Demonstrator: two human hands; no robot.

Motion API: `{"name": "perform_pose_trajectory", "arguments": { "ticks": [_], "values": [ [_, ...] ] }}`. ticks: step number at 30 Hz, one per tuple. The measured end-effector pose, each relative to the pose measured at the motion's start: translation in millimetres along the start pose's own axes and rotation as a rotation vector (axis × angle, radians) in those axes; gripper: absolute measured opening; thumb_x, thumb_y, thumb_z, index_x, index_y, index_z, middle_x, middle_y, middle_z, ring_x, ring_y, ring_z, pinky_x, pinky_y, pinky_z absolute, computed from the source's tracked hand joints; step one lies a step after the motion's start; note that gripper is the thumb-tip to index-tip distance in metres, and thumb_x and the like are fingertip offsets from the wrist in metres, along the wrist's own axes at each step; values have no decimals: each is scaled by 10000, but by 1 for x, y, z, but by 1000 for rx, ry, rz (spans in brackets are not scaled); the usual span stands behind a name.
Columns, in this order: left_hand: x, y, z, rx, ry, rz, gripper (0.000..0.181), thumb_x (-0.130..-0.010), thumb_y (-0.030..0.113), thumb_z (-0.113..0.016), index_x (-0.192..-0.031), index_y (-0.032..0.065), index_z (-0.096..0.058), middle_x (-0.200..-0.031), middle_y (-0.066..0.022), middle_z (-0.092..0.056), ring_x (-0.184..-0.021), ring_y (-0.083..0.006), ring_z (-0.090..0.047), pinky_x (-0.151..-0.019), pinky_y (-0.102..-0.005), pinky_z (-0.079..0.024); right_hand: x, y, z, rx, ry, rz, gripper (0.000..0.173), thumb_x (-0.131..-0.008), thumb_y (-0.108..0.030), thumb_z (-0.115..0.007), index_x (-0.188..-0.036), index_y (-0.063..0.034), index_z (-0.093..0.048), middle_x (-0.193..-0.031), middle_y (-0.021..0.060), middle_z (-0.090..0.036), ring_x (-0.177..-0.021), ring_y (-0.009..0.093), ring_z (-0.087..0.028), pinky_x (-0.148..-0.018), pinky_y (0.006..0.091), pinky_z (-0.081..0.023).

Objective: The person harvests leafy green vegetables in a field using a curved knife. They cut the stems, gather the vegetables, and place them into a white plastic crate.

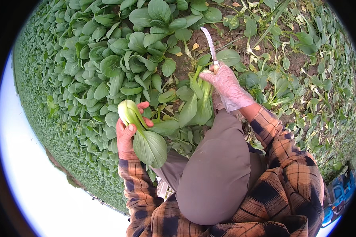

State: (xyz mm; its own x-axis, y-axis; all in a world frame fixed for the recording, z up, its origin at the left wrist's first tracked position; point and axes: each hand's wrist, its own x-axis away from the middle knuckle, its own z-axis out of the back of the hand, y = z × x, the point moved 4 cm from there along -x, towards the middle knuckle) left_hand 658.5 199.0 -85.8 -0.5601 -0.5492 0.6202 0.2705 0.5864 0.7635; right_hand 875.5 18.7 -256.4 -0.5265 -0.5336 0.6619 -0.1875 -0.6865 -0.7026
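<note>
My bare left hand (126, 137) holds a head of bok choy (136, 117), its pale base tilted up and one broad leaf hanging towards my wrist. In a clear plastic glove, my right hand (225, 81) grips a knife with a narrow curved blade (209, 43), the tip pointing away from me. The handle is mostly hidden in my fist. Pale green stalks with leaves (203, 105) hang just below the right hand, against my thumb; whether the fingers pinch them too is unclear.
Dense rows of standing bok choy (106, 65) fill the left side. Cut leaves and stems (280, 86) litter the soil (182, 63) at the right. My bent knee (215, 177) rises between my arms. Blue objects (339, 192) stand at the far lower right.
</note>
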Motion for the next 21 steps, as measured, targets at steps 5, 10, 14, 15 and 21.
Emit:
{"name": "perform_pose_trajectory", "arguments": {
  "ticks": [5,10,14,15,21],
  "values": [
    [-6,-9,-3,-138,-80,87,707,-692,381,-818,-1150,-82,-542,-1286,-256,-519,-901,-219,-656,-746,-286,-530,19,-26,11,78,4,130,500,-751,-318,-800,-1029,19,-557,-894,176,-655,-838,305,-650,-769,384,-499],
    [-28,-31,-36,-154,-242,94,911,-634,322,-859,-1371,-16,-445,-1414,-180,-464,-1278,-260,-474,-1061,-368,-360,44,-62,-3,-553,-325,129,389,-744,-158,-793,-1016,-42,-540,-927,38,-599,-854,126,-578,-785,284,-480],
    [-38,-54,-85,153,-372,167,1030,-647,224,-858,-1479,31,-283,-1312,-87,-526,-1224,-232,-501,-1063,-367,-360,41,-68,-14,-469,-310,302,325,-794,-206,-744,-1026,-83,-553,-900,2,-598,-843,100,-572,-778,262,-468],
    [-41,-59,-83,124,-404,250,984,-653,212,-851,-1456,28,-312,-1290,-85,-535,-1188,-233,-524,-1044,-370,-379,39,-65,-18,-545,-291,298,321,-820,-308,-722,-1025,-111,-573,-857,-1,-627,-800,121,-608,-764,284,-475],
    [-77,-72,-71,-566,-413,367,725,-674,255,-850,-1264,16,-502,-1132,-105,-606,-1042,-211,-615,-953,-357,-463,16,-20,-18,-561,-142,143,221,-943,-279,-570,-977,-61,-556,-783,14,-579,-687,100,-548,-628,284,-461]
  ]
}}
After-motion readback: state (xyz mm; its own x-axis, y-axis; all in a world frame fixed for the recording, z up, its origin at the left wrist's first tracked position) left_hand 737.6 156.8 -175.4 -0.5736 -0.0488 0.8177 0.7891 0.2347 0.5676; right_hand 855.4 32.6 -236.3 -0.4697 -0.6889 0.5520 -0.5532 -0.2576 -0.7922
